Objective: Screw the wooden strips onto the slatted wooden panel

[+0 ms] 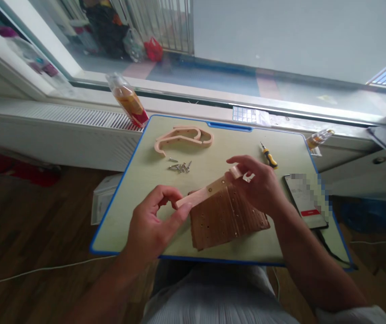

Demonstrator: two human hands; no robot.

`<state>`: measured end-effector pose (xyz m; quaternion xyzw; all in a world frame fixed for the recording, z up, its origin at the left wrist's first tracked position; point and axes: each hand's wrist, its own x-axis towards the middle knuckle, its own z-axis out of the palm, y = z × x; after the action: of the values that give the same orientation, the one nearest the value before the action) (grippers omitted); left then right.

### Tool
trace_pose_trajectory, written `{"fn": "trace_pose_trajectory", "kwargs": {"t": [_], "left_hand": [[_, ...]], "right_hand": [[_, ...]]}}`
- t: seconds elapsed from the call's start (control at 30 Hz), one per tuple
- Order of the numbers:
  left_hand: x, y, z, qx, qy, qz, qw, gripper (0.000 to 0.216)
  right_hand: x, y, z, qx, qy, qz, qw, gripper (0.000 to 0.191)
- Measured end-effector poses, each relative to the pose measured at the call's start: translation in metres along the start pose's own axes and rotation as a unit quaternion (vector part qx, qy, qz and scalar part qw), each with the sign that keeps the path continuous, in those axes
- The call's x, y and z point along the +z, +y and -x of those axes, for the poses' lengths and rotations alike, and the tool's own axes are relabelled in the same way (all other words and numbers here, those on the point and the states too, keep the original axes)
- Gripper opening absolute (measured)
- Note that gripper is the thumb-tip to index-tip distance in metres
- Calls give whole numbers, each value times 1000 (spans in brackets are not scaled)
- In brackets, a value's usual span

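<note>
My left hand (152, 225) pinches the near end of a pale wooden strip (203, 194) with thumb and fingers. My right hand (257, 184) grips the strip's far end from above, fingers curled over it. The strip lies along the top edge of a stack of brown wooden panels with small holes (223, 220), resting on the small table (128, 220). Curved pale wooden pieces (182, 137) lie at the back of the table, with several loose screws (179, 166) just in front of them. A yellow-handled screwdriver (269, 156) lies behind my right hand.
A phone (306, 200) with a cable lies at the table's right edge. A bottle (128, 99) leans on the window sill at back left; a smaller bottle (319, 137) lies at back right. A white box (103, 198) sits on the floor left.
</note>
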<state>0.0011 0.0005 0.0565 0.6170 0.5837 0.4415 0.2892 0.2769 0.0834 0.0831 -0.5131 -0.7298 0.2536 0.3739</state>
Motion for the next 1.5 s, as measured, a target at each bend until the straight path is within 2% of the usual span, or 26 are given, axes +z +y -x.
{"fn": "trace_pose_trajectory", "kwargs": {"t": [0.13,0.27,0.33,0.43,0.53,0.67,0.77,0.93,1.03,1.17,1.37,1.5], "left_hand": [[3,1,26,5,-36,21,999,23],[7,8,45,55,-76,25,995,23],[7,9,50,67,-70,24,995,20],[4,4,47,45,-21,1,999,18],[1,-3,31,31,28,-14,999,24],[-1,1,14,45,34,-7,998,25],[2,13,22,59,19,-3,998,21],[17,22,63,138,-24,11,990,21],[27,19,83,142,-32,0,989,18],[33,15,93,193,-23,-26,981,20],[33,12,87,250,-10,-22,968,31],[28,1,78,226,9,-44,973,46]], "right_hand": [[-3,-8,9,-2,-22,7,1000,18],[-1,-14,18,25,-10,54,998,18],[-3,-17,25,12,-14,79,997,19],[-8,-22,42,-12,-33,97,995,28],[-11,-27,63,-7,-56,101,993,31],[-8,-28,80,12,-37,105,994,23],[-6,-25,75,21,10,103,994,23],[4,-22,41,48,65,62,995,25],[19,-22,22,64,31,32,997,19],[37,-19,11,31,-50,27,998,12],[46,-9,10,19,-71,7,997,17],[46,-7,11,25,-79,13,996,18]]}}
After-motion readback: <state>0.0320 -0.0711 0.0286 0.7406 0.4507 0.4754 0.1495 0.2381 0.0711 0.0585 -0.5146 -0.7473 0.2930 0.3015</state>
